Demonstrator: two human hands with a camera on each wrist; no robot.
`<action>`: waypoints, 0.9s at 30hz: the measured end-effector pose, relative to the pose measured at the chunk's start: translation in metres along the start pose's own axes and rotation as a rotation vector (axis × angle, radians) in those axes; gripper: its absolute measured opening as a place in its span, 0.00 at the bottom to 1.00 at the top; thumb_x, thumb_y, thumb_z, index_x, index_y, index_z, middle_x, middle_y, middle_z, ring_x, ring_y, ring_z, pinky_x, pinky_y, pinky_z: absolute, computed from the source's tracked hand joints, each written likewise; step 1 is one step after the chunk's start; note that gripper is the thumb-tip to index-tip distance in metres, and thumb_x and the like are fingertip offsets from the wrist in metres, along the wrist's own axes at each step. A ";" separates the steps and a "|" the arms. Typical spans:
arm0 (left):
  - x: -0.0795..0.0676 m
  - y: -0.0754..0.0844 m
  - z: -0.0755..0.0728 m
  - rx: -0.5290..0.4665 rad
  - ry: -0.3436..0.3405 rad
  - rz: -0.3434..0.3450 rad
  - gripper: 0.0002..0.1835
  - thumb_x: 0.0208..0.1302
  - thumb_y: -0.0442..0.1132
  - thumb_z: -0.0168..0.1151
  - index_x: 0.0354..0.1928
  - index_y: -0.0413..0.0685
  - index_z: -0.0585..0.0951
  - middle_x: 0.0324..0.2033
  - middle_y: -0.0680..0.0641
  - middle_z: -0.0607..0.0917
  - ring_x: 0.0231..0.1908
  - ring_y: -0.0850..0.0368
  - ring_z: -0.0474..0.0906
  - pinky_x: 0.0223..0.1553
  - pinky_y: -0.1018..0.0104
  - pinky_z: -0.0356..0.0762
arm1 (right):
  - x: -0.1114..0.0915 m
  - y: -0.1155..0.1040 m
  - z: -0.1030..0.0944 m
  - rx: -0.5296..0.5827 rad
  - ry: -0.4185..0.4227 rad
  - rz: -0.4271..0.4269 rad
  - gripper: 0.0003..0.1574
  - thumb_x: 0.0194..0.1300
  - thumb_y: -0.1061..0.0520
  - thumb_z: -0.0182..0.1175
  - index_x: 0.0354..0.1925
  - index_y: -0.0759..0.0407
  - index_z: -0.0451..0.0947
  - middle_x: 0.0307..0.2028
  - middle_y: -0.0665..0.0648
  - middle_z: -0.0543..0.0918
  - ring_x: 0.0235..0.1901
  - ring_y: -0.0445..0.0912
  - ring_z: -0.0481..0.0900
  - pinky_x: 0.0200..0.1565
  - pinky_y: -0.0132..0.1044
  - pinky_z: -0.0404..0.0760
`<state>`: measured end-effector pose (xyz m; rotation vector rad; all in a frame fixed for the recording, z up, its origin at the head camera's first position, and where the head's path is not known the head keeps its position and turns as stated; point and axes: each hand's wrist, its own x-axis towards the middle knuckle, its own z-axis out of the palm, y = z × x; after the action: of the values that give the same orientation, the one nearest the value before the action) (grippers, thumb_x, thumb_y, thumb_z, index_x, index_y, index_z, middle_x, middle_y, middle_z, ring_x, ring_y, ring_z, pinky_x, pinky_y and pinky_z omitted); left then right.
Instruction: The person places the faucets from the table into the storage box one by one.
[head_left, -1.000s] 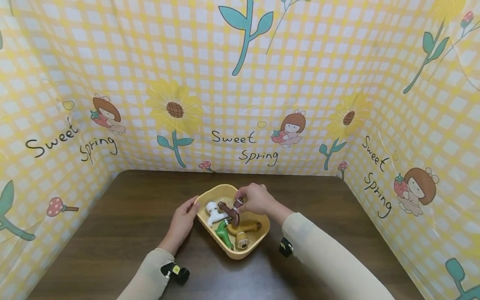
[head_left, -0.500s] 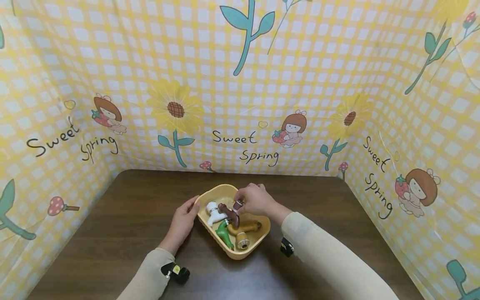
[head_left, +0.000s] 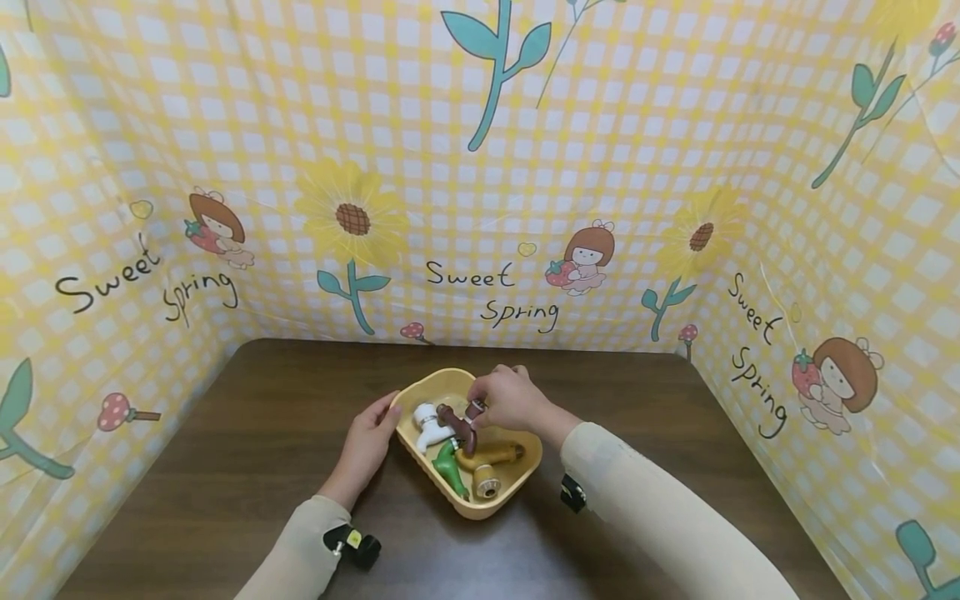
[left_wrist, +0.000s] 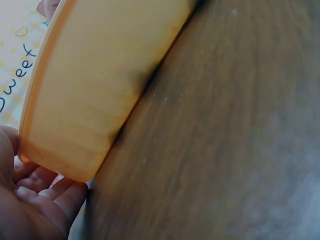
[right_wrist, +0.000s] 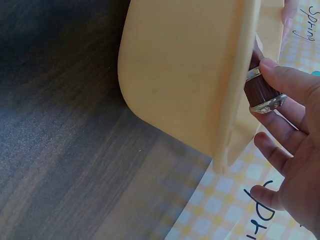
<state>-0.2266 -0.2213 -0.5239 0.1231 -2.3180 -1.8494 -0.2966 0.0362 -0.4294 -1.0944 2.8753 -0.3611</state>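
A yellow plastic basin [head_left: 480, 511] sits on the table in the head view with several taps inside. My left hand [head_left: 366, 442] grips its left end, thumb at the rim and fingers against the outer wall [left_wrist: 95, 80] in the left wrist view. With thumb and fingers my right hand [head_left: 517, 406] pinches the knob of a brown tap [head_left: 459, 430]; the right wrist view shows that ribbed knob [right_wrist: 262, 91] up close. Beside the brown tap lies a white tap [head_left: 430, 428]. Nearer the front are a green tap [head_left: 447, 469] and a golden-yellow tap [head_left: 491, 456].
The dark wooden table [head_left: 247, 467] extends around the basin. A yellow checked cloth [head_left: 480, 192] with printed flowers and lettering hangs behind it and on both sides. Each sleeve bears a small black camera, one on the left [head_left: 362, 550] and one on the right [head_left: 573, 493].
The brown tap has shifted and turned slightly in my right fingers and sits a little lower among the other taps. My left hand keeps its grip on the basin.
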 end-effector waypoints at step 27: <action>0.000 0.000 0.001 -0.010 0.002 -0.005 0.24 0.80 0.42 0.54 0.72 0.42 0.72 0.69 0.41 0.76 0.70 0.50 0.69 0.72 0.54 0.63 | 0.003 0.000 -0.005 -0.077 -0.060 -0.080 0.22 0.51 0.37 0.79 0.42 0.41 0.87 0.33 0.34 0.82 0.51 0.44 0.72 0.68 0.63 0.57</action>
<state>-0.2268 -0.2203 -0.5237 0.1294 -2.3086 -1.8628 -0.2999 0.0353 -0.4244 -1.2134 2.8208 -0.2185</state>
